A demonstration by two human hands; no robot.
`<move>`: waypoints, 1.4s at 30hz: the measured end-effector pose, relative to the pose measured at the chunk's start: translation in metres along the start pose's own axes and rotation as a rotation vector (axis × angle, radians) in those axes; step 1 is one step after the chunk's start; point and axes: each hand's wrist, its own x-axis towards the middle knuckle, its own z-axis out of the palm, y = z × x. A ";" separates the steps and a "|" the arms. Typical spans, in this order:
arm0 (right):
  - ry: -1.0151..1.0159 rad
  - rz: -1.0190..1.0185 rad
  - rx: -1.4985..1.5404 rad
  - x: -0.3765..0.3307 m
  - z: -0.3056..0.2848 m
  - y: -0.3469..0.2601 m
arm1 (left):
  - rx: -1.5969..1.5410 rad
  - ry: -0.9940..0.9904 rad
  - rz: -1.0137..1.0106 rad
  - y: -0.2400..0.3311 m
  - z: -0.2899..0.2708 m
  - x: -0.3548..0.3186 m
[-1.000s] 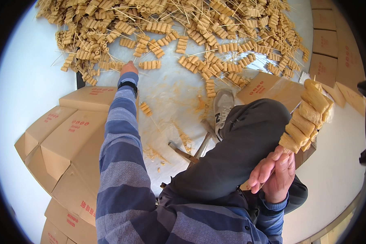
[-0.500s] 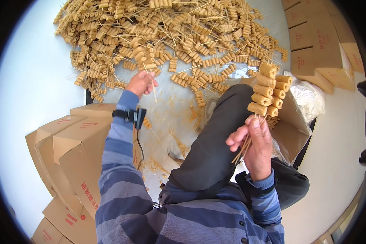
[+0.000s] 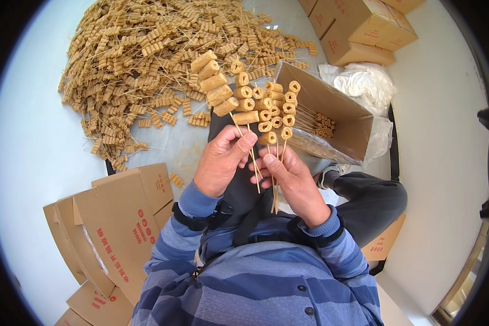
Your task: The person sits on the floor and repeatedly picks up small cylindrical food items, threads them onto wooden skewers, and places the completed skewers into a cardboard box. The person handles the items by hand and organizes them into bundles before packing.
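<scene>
While both grip | left hand [image 3: 223, 160], right hand [image 3: 290, 182] closed on skewers [image 3: 255, 106] (fanned upward)

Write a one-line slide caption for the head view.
Left hand adds a skewer of tan rolls to the bunch of skewers in the right hand, above an open cardboard box.

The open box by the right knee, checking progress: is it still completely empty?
No: the open box already holds a bundle of skewers lying inside it against its far wall.
</scene>
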 end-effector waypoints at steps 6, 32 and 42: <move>0.017 -0.001 0.089 -0.031 -0.025 0.007 | 0.015 -0.096 0.014 -0.015 0.047 -0.011; -0.029 -0.115 -0.042 -0.065 -0.023 0.013 | -0.577 -0.250 0.193 0.029 0.028 0.022; -0.082 -0.058 -0.035 -0.064 -0.026 0.015 | -0.691 -0.084 0.121 0.024 0.041 0.017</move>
